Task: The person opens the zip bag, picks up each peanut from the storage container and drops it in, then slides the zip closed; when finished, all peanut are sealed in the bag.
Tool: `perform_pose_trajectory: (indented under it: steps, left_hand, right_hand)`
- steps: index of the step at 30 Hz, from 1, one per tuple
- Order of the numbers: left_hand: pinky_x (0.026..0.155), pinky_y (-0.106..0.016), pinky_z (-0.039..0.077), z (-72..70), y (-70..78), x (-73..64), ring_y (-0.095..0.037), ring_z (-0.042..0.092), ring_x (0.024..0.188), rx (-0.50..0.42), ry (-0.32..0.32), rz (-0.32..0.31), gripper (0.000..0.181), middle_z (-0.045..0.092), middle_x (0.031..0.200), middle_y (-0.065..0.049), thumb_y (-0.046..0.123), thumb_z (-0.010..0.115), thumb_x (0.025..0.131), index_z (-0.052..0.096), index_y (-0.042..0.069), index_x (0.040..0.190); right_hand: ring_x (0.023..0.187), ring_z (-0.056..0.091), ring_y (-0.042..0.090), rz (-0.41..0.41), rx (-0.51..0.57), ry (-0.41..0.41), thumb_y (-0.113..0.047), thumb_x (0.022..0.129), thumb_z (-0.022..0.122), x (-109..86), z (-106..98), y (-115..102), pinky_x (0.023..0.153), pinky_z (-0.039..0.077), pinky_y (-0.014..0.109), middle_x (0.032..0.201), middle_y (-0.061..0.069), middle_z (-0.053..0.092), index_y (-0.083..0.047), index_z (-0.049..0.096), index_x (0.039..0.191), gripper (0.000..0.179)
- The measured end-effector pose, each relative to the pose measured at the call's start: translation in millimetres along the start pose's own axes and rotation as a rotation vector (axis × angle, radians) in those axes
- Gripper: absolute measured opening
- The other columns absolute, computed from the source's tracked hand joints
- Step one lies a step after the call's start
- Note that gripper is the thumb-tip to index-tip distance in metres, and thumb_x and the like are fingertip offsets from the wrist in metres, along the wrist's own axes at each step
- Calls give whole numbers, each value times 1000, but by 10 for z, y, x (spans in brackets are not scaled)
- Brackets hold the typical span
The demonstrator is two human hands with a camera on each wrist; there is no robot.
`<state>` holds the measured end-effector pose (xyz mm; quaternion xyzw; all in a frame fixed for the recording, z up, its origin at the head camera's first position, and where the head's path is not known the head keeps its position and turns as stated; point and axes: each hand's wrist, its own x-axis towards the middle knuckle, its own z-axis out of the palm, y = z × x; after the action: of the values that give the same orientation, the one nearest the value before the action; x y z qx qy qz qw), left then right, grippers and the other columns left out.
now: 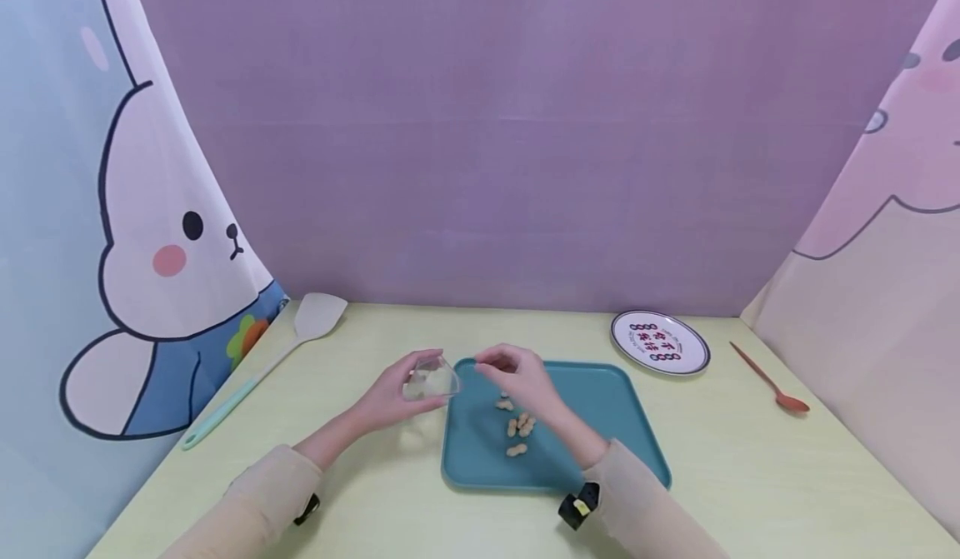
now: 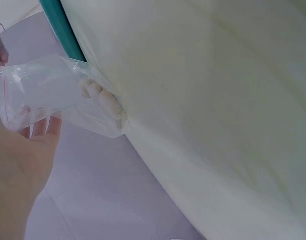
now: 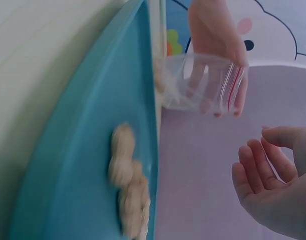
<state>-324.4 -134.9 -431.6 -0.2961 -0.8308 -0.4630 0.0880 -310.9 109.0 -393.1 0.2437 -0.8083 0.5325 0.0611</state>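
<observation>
My left hand holds a clear zip bag at the left edge of the teal tray, fingers and thumb around its mouth. Several peanuts lie at the bottom of the bag, as the left wrist view shows. Above the tray, my right hand is close to the bag's mouth. In the right wrist view its fingers bend loosely, apart from the thumb, and nothing shows between them. Several more peanuts are on the tray below this hand.
A white spatula with a mint handle lies at the left. Behind the tray to the right is a white plate with printed characters. Farther right lies a brown wooden spoon. Printed curtains surround the pale yellow table.
</observation>
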Motion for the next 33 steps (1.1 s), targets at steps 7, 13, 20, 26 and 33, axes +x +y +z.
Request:
perform_pose_trajectory:
  steps: [7,13,20,26,33]
  left_hand:
    - [91,-42,46,-6,25,24,-22,55,115,22,2,4,69,60,124,-3,32,78,76,47,11,134]
    - [92,-43,46,-19,33,41,-22,55,116,13,5,-4,69,60,124,-4,29,79,76,47,9,134]
    - [93,-43,45,-34,29,29,-22,54,117,10,3,-15,69,60,125,-3,31,78,76,47,11,134]
    - [94,-46,44,-25,32,3,-24,54,118,3,-5,-28,69,59,125,-4,33,77,77,46,11,135]
    - [94,-46,44,-23,36,-16,-23,54,118,8,4,-28,69,59,125,-3,33,77,76,47,12,135]
  right_hand:
    - [90,63,33,71,-49,23,-14,90,63,-51,-211,105,72,50,23,100,18,68,-2,67,105,20]
    - [91,63,30,109,-87,43,-15,89,64,-100,-342,215,71,50,23,100,13,69,-4,68,104,19]
    - [95,63,26,177,-73,-52,-18,90,63,-150,-398,360,81,52,43,103,14,68,1,65,109,27]
    - [100,62,30,214,-123,-65,-14,91,62,-176,-395,468,80,52,36,110,19,66,4,62,114,30]
    - [102,62,26,214,-152,-101,-14,88,64,-214,-388,587,81,52,38,112,18,65,3,62,116,33]
